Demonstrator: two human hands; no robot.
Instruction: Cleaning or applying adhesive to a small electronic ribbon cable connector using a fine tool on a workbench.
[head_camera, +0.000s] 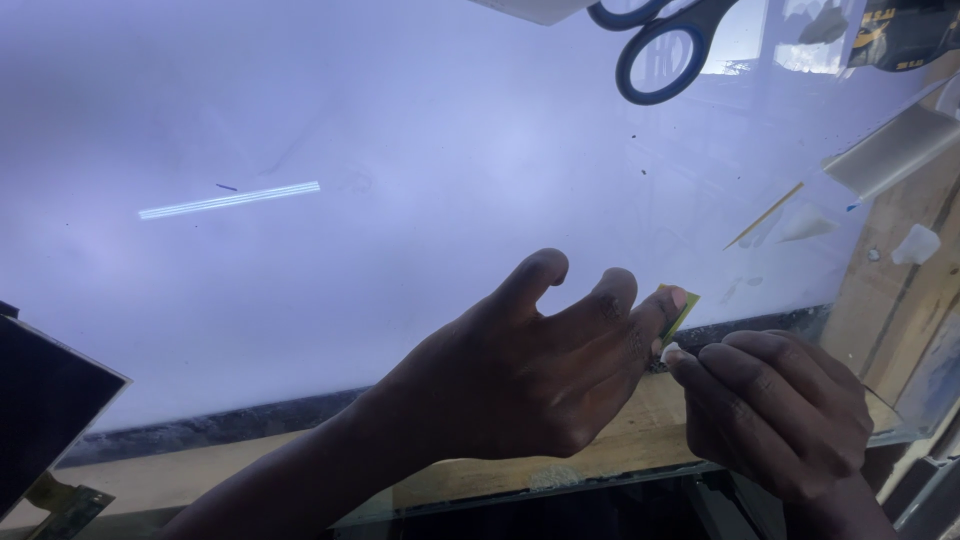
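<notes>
A wide sheet of glossy glass (400, 200) is filling most of the view, glowing pale blue-white and reflecting a thin bright strip of ceiling light (230, 199) at about ten o'clock. The glass is lying on a worn wooden workbench (640, 430), whose pale edge is showing along the bottom and running up the right side. The person's left hand (520, 380) is reaching in from seven o'clock, its fingers spread and curling loosely, with one fingertip pressing against a small yellow-green card (685, 305) that is standing at the near edge of the glass, just right of centre. The right hand (780, 410) is coming in from five o'clock, its fingers drawn together and pinching a tiny white scrap (670, 352) just below the card, almost touching the left hand's fingertips. At one o'clock, a pair of dark blue-handled scissors (660, 45) is resting on the glass, only the finger loops showing. Towards three o'clock, a pale flat bar (890, 150) is lying at an angle across the corner of the glass, with a thin yellow stick (765, 215) and a clear triangular shard (805, 225) just beside it. A small white lump (917, 244) is sitting on the bare wood farther right. At eight o'clock, a dark rectangular panel (45, 410) with a light edge is leaning into view, a greenish ribbon connector (65, 505) hanging beneath it. The room beyond is hidden.
</notes>
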